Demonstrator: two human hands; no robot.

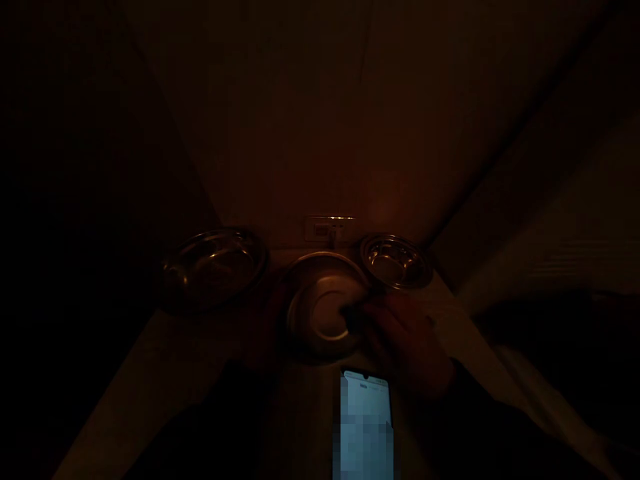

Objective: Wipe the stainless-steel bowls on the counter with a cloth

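Observation:
The scene is very dark. A round metal bowl (pixel 325 270) stands in the middle of the table. My right hand (pixel 400 333) reaches over its right side, fingers closed on a small dark lump (pixel 354 319) whose kind I cannot make out. At the bowl's left side my left hand (pixel 263 327) is barely visible in shadow, its fingers lost in the dark. Whether it touches the bowl I cannot tell.
A lit phone (pixel 365 413) lies close in front of the bowl. A large shiny metal dish (pixel 220 263) stands back left, a smaller metal bowl (pixel 395 260) back right. Behind, a wall socket (pixel 330 229) holds a plug. The table (pixel 135 373) has a right edge beyond my arm.

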